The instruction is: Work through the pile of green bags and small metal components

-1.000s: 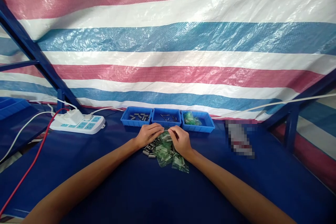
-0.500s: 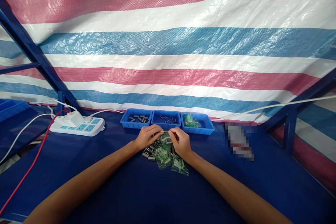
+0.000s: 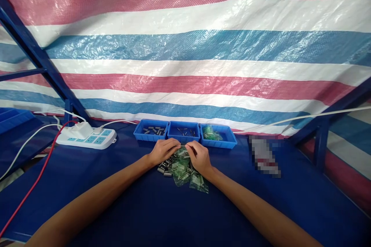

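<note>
My left hand [image 3: 164, 152] and my right hand [image 3: 199, 159] are closed in pinches above a pile, fingertips facing each other. Between them runs a thin metal pin [image 3: 182, 146], an end in each pinch; its exact kind is too small to make out. Below lie small clear-green plastic bags [image 3: 180, 170] with metal pieces inside. Loose short grey metal cylinders [image 3: 167, 174] are spread at the pile's left side, partly hidden by my left hand.
Three joined blue bins stand behind my hands: the left bin [image 3: 148, 137] holds metal cylinders, the middle bin [image 3: 183, 138] thin pins, the right bin [image 3: 220, 144] green bags. A white power strip [image 3: 101, 142] with cables sits left. A pixelated object [image 3: 265, 156] lies right.
Both hands keep their pinch on the thin metal pin with almost no movement. The whole view has shifted very slightly.
</note>
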{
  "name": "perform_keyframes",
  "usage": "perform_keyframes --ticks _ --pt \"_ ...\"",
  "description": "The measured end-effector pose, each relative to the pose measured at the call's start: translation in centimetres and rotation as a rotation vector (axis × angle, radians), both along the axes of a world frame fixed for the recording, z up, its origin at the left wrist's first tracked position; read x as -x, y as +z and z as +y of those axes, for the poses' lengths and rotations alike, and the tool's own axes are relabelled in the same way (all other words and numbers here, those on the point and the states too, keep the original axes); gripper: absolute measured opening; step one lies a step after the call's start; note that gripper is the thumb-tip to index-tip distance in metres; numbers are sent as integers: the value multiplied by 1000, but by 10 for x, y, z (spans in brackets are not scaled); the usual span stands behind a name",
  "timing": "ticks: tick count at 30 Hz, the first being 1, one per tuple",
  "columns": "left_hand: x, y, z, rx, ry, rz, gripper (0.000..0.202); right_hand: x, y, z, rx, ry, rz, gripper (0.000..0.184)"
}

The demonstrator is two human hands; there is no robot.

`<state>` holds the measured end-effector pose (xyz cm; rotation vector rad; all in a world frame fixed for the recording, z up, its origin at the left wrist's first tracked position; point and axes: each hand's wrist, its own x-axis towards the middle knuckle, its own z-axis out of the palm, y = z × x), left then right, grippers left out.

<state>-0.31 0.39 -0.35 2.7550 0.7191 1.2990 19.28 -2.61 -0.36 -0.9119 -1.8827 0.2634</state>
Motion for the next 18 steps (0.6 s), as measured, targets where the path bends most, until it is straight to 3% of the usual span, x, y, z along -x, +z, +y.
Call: perform_keyframes --ticks 18 --pt "-3 2 0 2 37 -72 13 -1 5 -3 35 -36 52 21"
